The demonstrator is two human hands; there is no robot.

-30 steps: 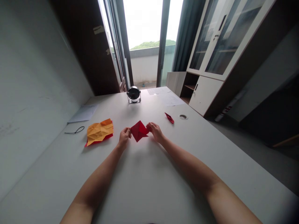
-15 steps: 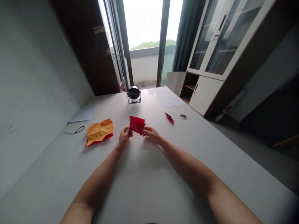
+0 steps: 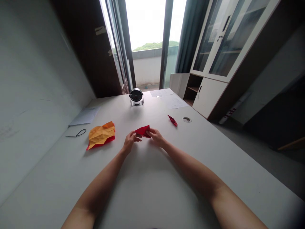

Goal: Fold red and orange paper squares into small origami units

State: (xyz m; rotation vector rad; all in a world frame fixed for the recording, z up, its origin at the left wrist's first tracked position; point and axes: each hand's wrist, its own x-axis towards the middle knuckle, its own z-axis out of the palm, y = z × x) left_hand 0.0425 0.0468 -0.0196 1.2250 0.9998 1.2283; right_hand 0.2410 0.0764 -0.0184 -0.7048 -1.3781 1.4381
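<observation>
Between my two hands is a folded piece of red origami paper [image 3: 143, 130], held just above the white table [image 3: 152, 178]. My left hand [image 3: 130, 140] pinches its left corner between thumb and forefinger, with the other fingers loosely extended under it. At the right end, my right hand [image 3: 155, 136] grips the paper, thumb on the near face. Creased orange and red sheets [image 3: 101, 135] lie to the left of my left hand. A small folded red paper boat-like shape [image 3: 172, 120] rests to the right, apart from both hands.
A round silver device [image 3: 136, 96] on a stand sits at the table's far side. White papers [image 3: 176, 101] lie at the far right, and more paper [image 3: 85, 115] by the left wall. A black cable tie [image 3: 76, 134] and a round cable hole [image 3: 186, 119] flank the work area.
The red paper has been turned and now shows a narrower, flatter shape. My left fingers have loosened and spread somewhat, while my right hand has taken a fuller hold of its right end.
</observation>
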